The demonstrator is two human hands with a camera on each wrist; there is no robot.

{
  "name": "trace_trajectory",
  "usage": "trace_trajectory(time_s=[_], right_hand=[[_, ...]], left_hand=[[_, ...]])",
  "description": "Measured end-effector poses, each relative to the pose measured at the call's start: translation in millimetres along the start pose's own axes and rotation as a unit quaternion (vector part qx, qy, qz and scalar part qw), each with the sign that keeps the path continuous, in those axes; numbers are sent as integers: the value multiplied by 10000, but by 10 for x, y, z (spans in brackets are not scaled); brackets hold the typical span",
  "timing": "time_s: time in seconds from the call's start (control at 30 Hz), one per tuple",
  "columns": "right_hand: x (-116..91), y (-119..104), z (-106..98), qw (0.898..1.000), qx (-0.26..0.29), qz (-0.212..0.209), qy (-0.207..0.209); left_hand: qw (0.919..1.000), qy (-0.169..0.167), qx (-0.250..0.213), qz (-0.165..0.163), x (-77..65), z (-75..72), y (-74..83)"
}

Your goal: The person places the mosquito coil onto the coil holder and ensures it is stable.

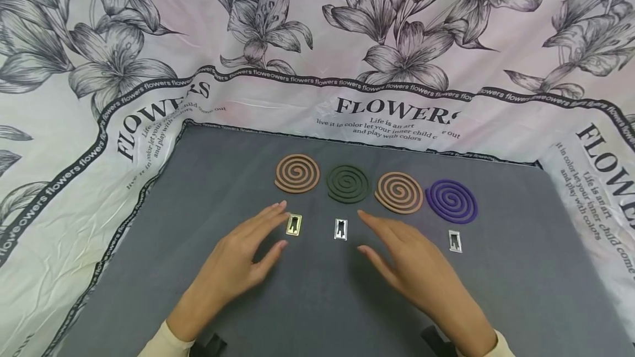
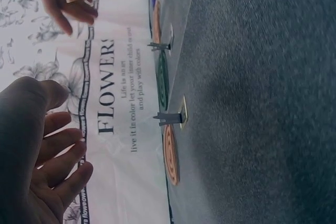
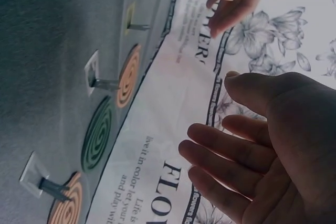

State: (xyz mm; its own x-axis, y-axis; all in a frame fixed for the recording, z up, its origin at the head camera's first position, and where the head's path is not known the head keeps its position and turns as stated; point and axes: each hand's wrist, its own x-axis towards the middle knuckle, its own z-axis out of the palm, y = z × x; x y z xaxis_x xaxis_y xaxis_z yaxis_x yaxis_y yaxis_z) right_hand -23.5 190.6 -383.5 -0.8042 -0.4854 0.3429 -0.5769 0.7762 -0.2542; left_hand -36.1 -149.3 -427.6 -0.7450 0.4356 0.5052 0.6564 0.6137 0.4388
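Both hands are raised over the grey cloth, holding nothing, palms facing each other with fingers loosely extended. In the head view the left hand [image 1: 239, 257] has its fingertips beside a gold-coloured metal coil stand [image 1: 298, 225]. The right hand [image 1: 413, 255] hovers to the right of a silver coil stand [image 1: 340, 229]. Another silver coil stand [image 1: 455, 241] lies farther right. Behind the stands is a row of flat spiral mosquito coils: a tan coil [image 1: 297, 173], a dark green coil [image 1: 348, 184], a second tan coil [image 1: 399, 193] and a purple coil [image 1: 451, 201]. Upright prongs [image 2: 169, 118] show on the stands in the left wrist view.
A grey cloth [image 1: 307, 302] covers the work surface. White fabric [image 1: 278, 101] with flower drawings and printed words rises along the back and both sides, its dark border meeting the grey cloth. Black straps [image 1: 210, 345] show near the wrists.
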Motion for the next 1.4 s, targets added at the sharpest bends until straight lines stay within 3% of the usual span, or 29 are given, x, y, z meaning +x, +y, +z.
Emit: trace_trajectory(time_s=[0.63, 1.4], right_hand=[[345, -78, 108, 9997, 73, -233, 53], [712, 0, 414, 9992, 359, -152, 53]], left_hand=[[9996, -114, 118, -221, 96, -29, -145], [9976, -286, 421, -476, 325, 137, -235]])
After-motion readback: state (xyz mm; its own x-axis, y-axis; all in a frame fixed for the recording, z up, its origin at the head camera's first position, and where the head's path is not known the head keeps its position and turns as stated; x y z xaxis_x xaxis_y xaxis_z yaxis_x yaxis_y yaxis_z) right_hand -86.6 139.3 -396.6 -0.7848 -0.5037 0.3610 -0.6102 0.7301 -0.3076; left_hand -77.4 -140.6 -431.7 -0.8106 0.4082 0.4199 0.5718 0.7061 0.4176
